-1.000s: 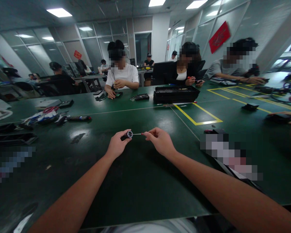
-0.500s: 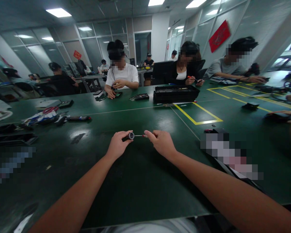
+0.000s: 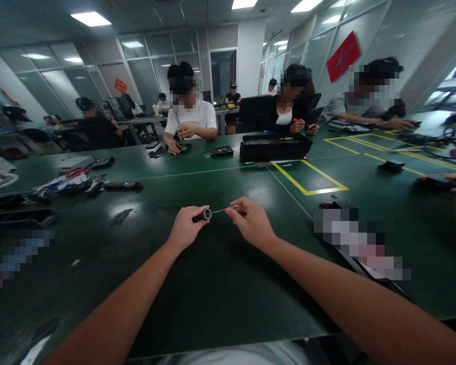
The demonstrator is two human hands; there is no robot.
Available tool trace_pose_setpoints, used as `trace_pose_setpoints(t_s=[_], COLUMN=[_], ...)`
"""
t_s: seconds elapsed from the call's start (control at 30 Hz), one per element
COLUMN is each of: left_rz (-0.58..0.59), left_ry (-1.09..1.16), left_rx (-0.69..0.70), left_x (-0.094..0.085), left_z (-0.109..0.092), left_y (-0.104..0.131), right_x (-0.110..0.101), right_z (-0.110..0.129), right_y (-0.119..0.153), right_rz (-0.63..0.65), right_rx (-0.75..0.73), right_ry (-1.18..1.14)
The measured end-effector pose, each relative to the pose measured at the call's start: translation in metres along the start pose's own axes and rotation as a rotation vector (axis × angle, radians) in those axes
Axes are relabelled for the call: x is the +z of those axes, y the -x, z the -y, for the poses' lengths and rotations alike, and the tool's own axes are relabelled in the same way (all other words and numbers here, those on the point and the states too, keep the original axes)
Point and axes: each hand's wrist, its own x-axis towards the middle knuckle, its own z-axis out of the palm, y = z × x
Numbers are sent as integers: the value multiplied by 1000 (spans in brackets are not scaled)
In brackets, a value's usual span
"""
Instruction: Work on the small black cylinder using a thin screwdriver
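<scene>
My left hand [image 3: 184, 228] is closed round a small dark flashlight [image 3: 202, 215], whose round, silver-rimmed end faces me. From the right, my right hand [image 3: 253, 220] pinches the clear-and-red handle of a thin screwdriver [image 3: 218, 211] between thumb and fingers. The screwdriver's slim metal shaft points left, and its tip meets the flashlight's rim or lies just beside it; I cannot tell which. Both hands are above the green table [image 3: 213, 294], near its middle.
A black tray [image 3: 275, 148] stands across the table. On the left lie a dark pen-shaped tool [image 3: 122, 185], a pile of cables and gloves [image 3: 70, 183] and a black case [image 3: 19, 218]. A blurred-out item [image 3: 359, 243] lies by my right forearm. Several people sit around.
My right thumb has moved down and the fingers have shifted round the screwdriver's handle, so more of the handle shows. The flashlight has moved very slightly.
</scene>
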Motion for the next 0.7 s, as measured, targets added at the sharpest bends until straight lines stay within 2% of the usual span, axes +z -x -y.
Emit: trace_pose_setpoints(t_s=[0.23, 0.47, 0.7], left_rz=[-2, 14, -7], left_ry=[-16, -28, -12], left_rx=[22, 26, -11], left_x=[1, 1, -1], left_z=[0, -5, -5], left_y=[0, 2, 1], right_x=[0, 0, -1], right_z=[2, 1, 5], right_y=[0, -1, 0], right_rz=[111, 55, 111], right_rx=[-8, 3, -12], right_ry=[-18, -16, -67])
